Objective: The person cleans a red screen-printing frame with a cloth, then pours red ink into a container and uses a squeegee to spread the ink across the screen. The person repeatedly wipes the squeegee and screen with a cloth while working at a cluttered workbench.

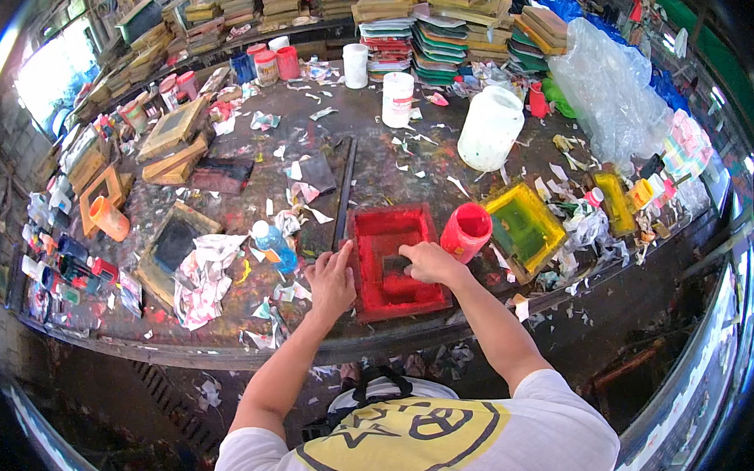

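Note:
A red ink-covered screen frame (374,308) lies on the worktable before me. My left hand (332,283) rests at its left edge, fingers apart, with fingertips near the rim. My right hand (433,262) is closed around a dark, red-stained flat piece (393,267), apparently a squeegee, inside the frame; its lower edge meets the red surface. Just right of that hand stands a red tub (462,235) of red ink. To the left is a bottle of blue liquid (279,250).
A yellow-green screen frame (523,226) lies at right, a wooden frame (157,275) with crumpled paper at left. White containers (487,134), stacked frames (471,9) and a plastic bag (606,92) fill the back and right. Paper scraps litter the table (184,329).

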`<state>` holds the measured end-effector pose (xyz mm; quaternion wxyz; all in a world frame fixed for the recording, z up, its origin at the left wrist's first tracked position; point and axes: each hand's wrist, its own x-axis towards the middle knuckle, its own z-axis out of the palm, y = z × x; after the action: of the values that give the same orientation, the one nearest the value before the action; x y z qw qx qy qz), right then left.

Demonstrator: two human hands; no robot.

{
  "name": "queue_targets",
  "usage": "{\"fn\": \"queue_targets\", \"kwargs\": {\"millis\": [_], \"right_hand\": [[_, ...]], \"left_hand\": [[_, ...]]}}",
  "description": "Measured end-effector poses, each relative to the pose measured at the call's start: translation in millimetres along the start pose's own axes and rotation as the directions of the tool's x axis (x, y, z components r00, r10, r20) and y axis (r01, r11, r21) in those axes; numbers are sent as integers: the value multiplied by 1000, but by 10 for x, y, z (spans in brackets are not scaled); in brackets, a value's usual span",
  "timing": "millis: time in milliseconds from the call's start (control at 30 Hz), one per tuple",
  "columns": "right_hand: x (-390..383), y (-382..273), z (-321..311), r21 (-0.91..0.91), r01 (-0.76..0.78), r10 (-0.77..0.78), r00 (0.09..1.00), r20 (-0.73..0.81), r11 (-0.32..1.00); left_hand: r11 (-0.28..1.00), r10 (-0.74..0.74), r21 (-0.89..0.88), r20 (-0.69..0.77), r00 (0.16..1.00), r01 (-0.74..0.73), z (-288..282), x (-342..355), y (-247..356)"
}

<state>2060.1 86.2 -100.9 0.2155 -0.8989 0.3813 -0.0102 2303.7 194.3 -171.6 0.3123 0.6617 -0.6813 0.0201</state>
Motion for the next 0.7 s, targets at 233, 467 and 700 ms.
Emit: {"fn": "queue_targets", "kwargs": {"millis": [233, 467, 700], "right_hand": [[60, -27, 36, -8, -60, 60, 968, 245, 998], [618, 76, 251, -155, -85, 157, 824, 545, 984], [677, 122, -324, -130, 36, 35, 860, 508, 991]], "left_hand": [[996, 76, 48, -31, 997, -75, -59, 16, 62], [996, 93, -11, 45, 995, -92, -106, 51, 101], [952, -133, -254, 162, 978, 172, -103, 120, 42]]}}
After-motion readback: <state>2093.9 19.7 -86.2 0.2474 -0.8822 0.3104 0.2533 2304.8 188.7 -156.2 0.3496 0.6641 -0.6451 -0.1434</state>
